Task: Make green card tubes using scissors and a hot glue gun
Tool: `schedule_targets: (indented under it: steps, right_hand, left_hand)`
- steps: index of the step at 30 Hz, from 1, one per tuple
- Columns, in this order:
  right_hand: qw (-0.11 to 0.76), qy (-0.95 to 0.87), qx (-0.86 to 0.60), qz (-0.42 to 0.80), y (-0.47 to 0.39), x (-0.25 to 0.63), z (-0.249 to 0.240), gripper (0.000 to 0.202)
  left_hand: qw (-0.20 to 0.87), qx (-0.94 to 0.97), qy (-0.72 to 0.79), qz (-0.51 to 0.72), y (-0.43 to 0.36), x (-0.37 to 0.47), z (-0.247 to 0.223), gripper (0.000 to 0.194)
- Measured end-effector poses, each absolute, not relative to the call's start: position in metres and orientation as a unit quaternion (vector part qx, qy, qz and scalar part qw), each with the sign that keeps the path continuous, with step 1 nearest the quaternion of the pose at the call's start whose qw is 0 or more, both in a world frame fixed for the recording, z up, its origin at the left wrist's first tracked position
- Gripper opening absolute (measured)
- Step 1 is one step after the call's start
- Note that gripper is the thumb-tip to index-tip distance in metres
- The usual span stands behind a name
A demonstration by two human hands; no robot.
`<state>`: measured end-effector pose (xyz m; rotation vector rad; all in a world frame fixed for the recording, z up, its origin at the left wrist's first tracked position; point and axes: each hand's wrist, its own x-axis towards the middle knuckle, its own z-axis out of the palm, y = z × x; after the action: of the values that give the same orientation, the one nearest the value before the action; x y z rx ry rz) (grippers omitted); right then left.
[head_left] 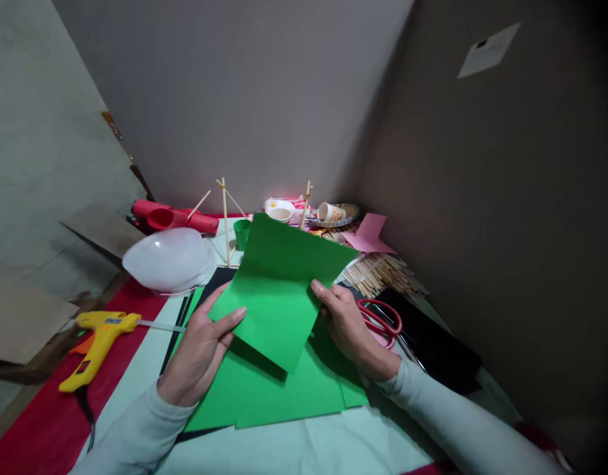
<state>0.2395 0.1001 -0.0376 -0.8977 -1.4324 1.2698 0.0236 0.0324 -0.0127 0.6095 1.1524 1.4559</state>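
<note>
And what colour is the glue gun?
The glue gun is yellow with an orange trigger, seen in the head view.

A table (284, 452) draped in pale and red cloth (130, 376) bears a yellow glue gun (103, 343) at left; green sheets (264, 409) overlap black ones (216, 280) at center; wooden sticks (390, 270) lie massed at right rear; red rolls (205, 224) rest at back left.

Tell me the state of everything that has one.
Held green sheet: bent, gripped by left hand and right hand
Glue gun: lying on its side
Scissors: lying, blades unclear
Green cup: upright
White cup: upright
Patterned cup: on its side
Pink paper: folded
Red sheet: rolled
</note>
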Motion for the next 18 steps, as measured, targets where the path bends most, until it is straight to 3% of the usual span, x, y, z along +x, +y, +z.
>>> schedule_targets:
  steps: [4,10,14,18]
  right_hand:
    - [0.515,-0.483,-0.379,0.598,0.102,0.237,-0.035,0.051]
    - [0.515,-0.407,-0.363,0.661,0.089,0.229,-0.03,0.044]
    - [0.493,-0.397,-0.349,0.691,0.08,0.226,-0.03,0.041]
    - [0.53,-0.409,-0.335,0.663,0.093,0.239,-0.024,0.042]
  left_hand:
    - [0.556,0.276,0.507,0.598,0.029,0.024,-0.006,0.083]
    - [0.481,0.28,0.497,0.665,0.034,0.023,-0.002,0.072]
    - [0.528,0.29,0.481,0.637,0.032,0.029,-0.007,0.076]
    - [0.545,0.345,0.475,0.599,0.031,0.026,-0.012,0.081]
